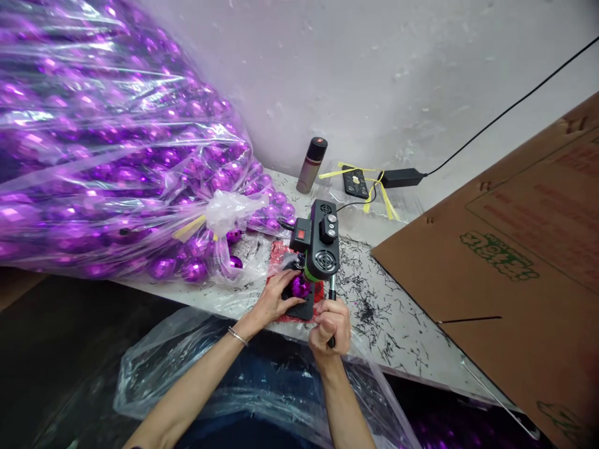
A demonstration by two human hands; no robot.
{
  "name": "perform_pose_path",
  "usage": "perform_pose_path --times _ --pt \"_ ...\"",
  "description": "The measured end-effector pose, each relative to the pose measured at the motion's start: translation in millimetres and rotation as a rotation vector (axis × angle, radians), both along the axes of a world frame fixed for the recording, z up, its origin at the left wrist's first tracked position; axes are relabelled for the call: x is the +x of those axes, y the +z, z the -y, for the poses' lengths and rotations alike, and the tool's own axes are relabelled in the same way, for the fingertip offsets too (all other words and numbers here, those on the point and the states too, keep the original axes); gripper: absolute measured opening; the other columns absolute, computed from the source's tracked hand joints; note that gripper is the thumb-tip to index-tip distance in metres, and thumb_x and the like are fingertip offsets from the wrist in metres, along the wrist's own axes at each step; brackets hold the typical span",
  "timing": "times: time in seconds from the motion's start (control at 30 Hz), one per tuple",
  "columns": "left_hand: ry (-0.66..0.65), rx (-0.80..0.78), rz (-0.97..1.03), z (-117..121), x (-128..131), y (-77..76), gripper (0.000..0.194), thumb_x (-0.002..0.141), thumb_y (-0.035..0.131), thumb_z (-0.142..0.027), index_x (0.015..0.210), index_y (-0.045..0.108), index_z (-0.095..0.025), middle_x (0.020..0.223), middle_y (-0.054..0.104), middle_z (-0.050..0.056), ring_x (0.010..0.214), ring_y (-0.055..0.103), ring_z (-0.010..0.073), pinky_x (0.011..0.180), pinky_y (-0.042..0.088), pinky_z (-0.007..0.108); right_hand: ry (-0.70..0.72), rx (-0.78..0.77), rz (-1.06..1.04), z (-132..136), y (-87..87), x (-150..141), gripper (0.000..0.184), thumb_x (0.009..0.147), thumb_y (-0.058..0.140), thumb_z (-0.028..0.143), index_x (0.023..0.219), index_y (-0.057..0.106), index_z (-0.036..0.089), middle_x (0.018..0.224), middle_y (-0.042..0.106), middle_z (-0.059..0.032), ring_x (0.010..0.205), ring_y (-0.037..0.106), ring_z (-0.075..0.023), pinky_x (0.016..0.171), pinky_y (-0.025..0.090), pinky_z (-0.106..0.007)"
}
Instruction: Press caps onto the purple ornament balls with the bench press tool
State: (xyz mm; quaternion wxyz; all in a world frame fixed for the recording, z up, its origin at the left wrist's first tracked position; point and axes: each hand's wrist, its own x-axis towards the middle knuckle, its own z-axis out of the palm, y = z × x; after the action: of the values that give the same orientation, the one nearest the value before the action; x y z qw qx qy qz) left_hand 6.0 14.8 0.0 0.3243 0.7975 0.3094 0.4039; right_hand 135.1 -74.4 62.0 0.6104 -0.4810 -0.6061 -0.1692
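Observation:
A small black bench drill press point(324, 240) with a red switch stands on a red mat point(279, 252) on the worktable. Under its head sits a shiny purple ball ornament point(300, 287), resting over the black base plate point(303, 310). My left hand point(276, 296) grips the ball from the left side, thumb and fingers around it. My right hand point(331, 327) is closed round the press's black lever handle point(332, 293), which points down toward me. Whether the bit touches the ball is hidden by the press head.
A big clear bag of purple balls point(116, 156) fills the left. Behind the press are a spray can point(312, 164), a phone point(355, 181), yellow ties and a black power adapter point(401, 178). Black shavings litter the worktable point(349, 340). A cardboard box point(524, 262) stands at right.

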Motion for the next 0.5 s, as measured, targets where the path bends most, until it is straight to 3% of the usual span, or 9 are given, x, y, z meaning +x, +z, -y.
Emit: perform_pose_path --times 0.13,0.23,0.37,0.5 --pt "-0.009 -0.007 0.005 0.4 1.3 1.9 0.063 0.086 0.079 -0.039 0.142 0.055 -0.022 0.137 0.065 0.017 0.131 0.061 0.0321 0.110 0.051 0.052 0.023 0.011 0.008 -2.1 -8.2 2.7 0.031 0.103 0.037 0.019 0.076 0.052 0.021 0.074 0.059 0.0002 0.065 0.062 -0.0136 0.071 0.055 -0.035" --pt "-0.007 -0.023 0.009 -1.3 3.2 1.8 0.064 0.086 0.079 -0.041 0.142 0.055 -0.022 0.138 0.064 0.016 0.130 0.061 0.0320 0.110 0.050 0.052 0.044 0.025 0.032 -1.7 -2.3 4.7 0.031 0.101 0.038 0.015 0.075 0.053 0.020 0.073 0.059 0.0004 0.065 0.061 -0.0138 0.069 0.054 -0.035" --pt "-0.003 -0.022 0.011 0.5 4.1 -1.6 0.064 0.086 0.078 -0.042 0.142 0.053 -0.022 0.139 0.063 0.017 0.131 0.060 0.0323 0.110 0.050 0.052 0.073 -0.048 -0.101 1.3 37.1 1.8 0.030 0.097 0.044 0.009 0.070 0.053 0.019 0.071 0.058 0.0001 0.065 0.058 -0.0132 0.060 0.046 -0.029" --pt "0.052 0.019 -0.006 22.5 -6.8 -7.8 0.060 0.093 0.071 -0.039 0.145 0.048 -0.022 0.140 0.062 0.017 0.133 0.060 0.0312 0.111 0.050 0.051 0.067 -0.135 -0.282 -0.4 77.1 -4.6 0.031 0.099 0.050 0.014 0.068 0.051 0.020 0.067 0.055 0.0014 0.063 0.054 -0.0121 0.059 0.042 -0.028"
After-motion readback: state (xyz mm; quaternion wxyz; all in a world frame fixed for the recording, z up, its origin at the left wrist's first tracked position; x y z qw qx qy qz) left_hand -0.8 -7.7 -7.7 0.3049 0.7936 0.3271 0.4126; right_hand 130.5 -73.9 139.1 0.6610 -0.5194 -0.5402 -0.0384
